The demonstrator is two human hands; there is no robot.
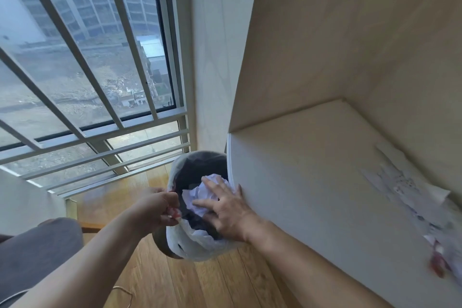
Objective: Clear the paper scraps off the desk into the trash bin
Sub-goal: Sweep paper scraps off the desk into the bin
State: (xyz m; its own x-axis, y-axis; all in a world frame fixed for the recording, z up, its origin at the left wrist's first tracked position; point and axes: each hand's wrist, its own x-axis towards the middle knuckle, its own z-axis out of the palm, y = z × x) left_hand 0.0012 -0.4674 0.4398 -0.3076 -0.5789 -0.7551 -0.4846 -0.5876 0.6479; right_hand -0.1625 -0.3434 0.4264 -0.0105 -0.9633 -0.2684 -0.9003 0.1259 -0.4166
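A round trash bin (200,160) lined with a white plastic bag (197,240) stands on the floor against the left end of the pale desk (312,172). My left hand (157,207) pinches the bag's rim at the bin's left side. My right hand (227,210) is spread flat, fingers apart, over crumpled white paper (212,187) inside the bin, pressing on it. On the desk at the right lie blurred white paper scraps (410,187) with print, and a small red-and-white scrap (437,257) near the front edge.
A large window with a white railing (100,152) fills the left. The floor (200,282) is wood planks. A grey cushioned seat (37,252) sits at lower left. A thin cord (125,292) lies on the floor. Beige panels wall the desk's back and right.
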